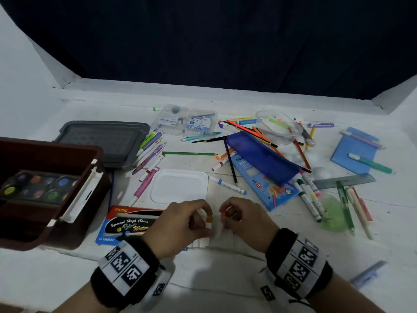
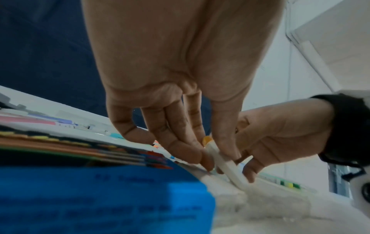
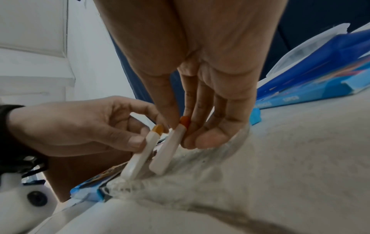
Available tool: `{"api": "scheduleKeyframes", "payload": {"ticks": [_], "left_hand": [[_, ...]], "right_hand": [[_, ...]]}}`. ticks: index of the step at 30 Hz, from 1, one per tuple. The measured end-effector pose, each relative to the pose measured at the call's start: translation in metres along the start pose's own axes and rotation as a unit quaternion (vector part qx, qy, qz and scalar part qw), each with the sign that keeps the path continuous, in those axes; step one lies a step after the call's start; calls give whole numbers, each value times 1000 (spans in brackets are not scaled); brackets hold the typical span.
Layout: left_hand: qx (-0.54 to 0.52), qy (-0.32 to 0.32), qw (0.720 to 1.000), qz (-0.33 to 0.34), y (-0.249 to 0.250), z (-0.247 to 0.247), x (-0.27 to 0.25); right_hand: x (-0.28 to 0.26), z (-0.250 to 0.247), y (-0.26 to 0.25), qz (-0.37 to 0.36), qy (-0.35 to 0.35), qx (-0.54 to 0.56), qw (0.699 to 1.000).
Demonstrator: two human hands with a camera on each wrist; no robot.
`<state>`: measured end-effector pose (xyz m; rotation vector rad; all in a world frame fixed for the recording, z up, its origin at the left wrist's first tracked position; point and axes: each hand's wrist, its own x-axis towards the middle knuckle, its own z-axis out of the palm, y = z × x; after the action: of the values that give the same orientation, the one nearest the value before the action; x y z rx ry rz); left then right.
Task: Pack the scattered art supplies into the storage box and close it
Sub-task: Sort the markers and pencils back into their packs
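Both hands hover close together at the table's front centre. My left hand [image 1: 204, 219] pinches a white paint tube with a yellow cap [image 1: 209, 219], seen close in the left wrist view [image 2: 226, 164]. My right hand [image 1: 226, 214] pinches a second white tube with an orange cap [image 1: 224, 214], upright in the right wrist view [image 3: 170, 150] beside the yellow-capped tube [image 3: 140, 156]. Below the left hand lies the open Nikki water colour box [image 1: 126, 224]. The brown storage box [image 1: 74, 199] stands open at the left with a paint palette [image 1: 36, 186] inside.
A grey lid [image 1: 108, 141] lies behind the storage box. Markers and pencils are strewn across the middle and right, with a blue pouch [image 1: 261, 154], a clear bowl [image 1: 279, 127], a white tray [image 1: 180, 186], a blue pencil box [image 1: 266, 188] and a ruler [image 1: 345, 180].
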<state>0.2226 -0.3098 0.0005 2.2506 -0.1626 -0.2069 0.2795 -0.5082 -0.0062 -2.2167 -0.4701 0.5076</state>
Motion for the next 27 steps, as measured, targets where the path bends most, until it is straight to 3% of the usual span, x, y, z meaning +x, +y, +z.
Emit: {"api": "scheduleKeyframes", "payload": {"ticks": [4, 7, 11, 16, 21, 27], "left_hand": [[86, 3, 996, 1, -3, 2, 7], [243, -4, 970, -16, -3, 2, 11], [338, -7, 941, -30, -1, 4, 12], [353, -7, 935, -22, 2, 4, 12], [316, -36, 948, -25, 1, -2, 8], [306, -38, 951, -16, 1, -9, 9]], "right_hand": [[4, 4, -2, -14, 4, -37, 999], [6, 7, -5, -12, 3, -39, 999], [5, 10, -8, -29, 11, -57, 998], [1, 13, -13, -41, 2, -90, 995], [-3, 15, -18, -36, 2, -113, 993], [-2, 17, -27, -42, -16, -208, 977]]}}
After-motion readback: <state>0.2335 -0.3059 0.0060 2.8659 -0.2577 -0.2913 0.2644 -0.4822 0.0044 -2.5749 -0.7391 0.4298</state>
